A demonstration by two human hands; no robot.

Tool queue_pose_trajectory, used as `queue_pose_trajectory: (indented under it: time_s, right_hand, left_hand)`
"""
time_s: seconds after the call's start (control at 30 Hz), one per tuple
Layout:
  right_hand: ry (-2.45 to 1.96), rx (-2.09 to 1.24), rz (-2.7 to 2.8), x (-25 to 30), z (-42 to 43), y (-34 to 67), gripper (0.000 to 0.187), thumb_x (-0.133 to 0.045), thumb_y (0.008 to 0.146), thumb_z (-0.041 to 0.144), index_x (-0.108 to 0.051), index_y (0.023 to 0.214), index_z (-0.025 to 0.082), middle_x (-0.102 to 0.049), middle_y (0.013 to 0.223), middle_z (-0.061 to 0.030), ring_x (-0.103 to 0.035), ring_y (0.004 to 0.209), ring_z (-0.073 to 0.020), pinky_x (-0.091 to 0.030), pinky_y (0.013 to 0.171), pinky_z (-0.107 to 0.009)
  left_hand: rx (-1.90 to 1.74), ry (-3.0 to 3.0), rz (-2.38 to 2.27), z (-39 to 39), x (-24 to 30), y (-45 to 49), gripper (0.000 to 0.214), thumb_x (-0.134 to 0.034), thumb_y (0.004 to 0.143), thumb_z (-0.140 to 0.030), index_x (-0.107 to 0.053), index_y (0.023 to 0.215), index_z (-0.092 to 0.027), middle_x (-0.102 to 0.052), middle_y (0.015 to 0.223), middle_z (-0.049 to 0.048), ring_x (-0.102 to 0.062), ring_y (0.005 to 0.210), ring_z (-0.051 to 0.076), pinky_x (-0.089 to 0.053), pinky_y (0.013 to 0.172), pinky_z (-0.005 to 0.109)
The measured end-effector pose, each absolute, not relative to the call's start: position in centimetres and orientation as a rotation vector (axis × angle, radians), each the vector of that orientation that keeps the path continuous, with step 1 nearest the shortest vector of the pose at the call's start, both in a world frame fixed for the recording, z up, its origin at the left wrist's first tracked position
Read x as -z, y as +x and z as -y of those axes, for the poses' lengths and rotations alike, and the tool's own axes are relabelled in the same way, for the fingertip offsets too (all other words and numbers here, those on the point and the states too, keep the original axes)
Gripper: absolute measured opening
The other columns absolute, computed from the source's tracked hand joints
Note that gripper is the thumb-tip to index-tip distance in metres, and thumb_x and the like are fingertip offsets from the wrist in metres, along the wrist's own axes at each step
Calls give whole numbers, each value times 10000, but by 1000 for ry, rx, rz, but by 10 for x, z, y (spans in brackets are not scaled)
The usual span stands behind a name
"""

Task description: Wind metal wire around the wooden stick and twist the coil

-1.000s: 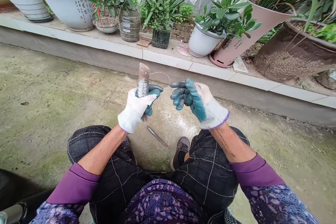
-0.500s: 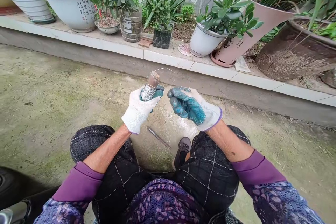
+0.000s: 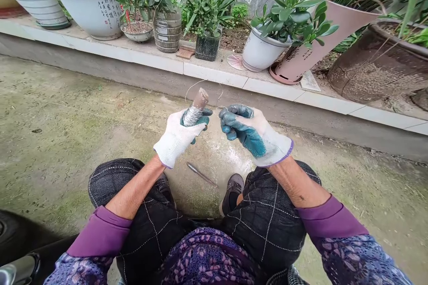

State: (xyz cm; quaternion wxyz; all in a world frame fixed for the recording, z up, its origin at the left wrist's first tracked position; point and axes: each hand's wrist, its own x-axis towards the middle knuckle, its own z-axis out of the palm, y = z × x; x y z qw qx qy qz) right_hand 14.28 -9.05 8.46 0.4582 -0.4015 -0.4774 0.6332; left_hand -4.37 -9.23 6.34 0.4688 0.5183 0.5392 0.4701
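Note:
My left hand (image 3: pixel 177 136), in a white glove with a teal palm, is closed around a spool of thin silver wire (image 3: pixel 194 110) wound on a brownish tube that tilts up and to the right. A loose strand of the wire (image 3: pixel 203 82) arcs over the tube's top to my right hand (image 3: pixel 256 136). That gloved hand sits just right of the spool, fingers curled and pinching the strand's end. Both hands hover above my knees.
A thin metal rod (image 3: pixel 201 174) lies on the concrete ground between my feet. Beyond the hands runs a raised tiled ledge (image 3: pixel 214 72) carrying several potted plants, among them a white pot (image 3: pixel 259 53) and a tilted pink pot (image 3: pixel 321 35).
The spool has tilted from upright toward the right. My right hand moved in close to it and its fingers curled onto the wire strand, which now loops over the tube.

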Motion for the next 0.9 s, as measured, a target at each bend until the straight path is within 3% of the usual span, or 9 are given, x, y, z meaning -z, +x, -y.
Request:
queue_pose_trajectory:
  time_s: [0.17, 0.3, 0.67, 0.9]
  right_hand:
    - [-1101, -1412, 1349, -83, 93, 141, 292, -816, 688, 374, -696, 829, 149, -624, 677, -4, -543, 576, -100, -447, 466, -225]
    - [-1080, -1459, 1369, -84, 92, 139, 299, -803, 687, 392, -688, 821, 151, -627, 672, -5, -559, 585, -108, -467, 478, -231]
    - [-1037, -1516, 1276, -77, 97, 125, 287, -803, 674, 377, -658, 790, 159, -631, 691, -1, -551, 577, -98, -490, 500, -236]
    - [-1095, -1457, 1414, -83, 97, 127, 224, -776, 644, 326, -647, 737, 166, -641, 710, -9, -541, 584, -98, -483, 500, -230]
  left_hand:
    - [-1092, 1292, -1188, 94, -73, -52, 390, -692, 692, -281, -756, 1042, -122, -631, 570, -13, -450, 357, 58, -382, 341, 177]
    - [-1088, 1244, -1101, 91, -71, -52, 372, -683, 696, -309, -746, 998, -100, -656, 620, 12, -456, 359, 61, -388, 335, 190]
    - [-1217, 1367, -1309, 89, -56, -43, 273, -748, 652, -329, -723, 839, -132, -639, 623, -6, -486, 433, 65, -408, 390, 177]
    - [-1093, 1343, -1152, 94, -72, -52, 346, -673, 728, -372, -742, 949, -115, -628, 571, 3, -509, 406, 95, -414, 371, 201]
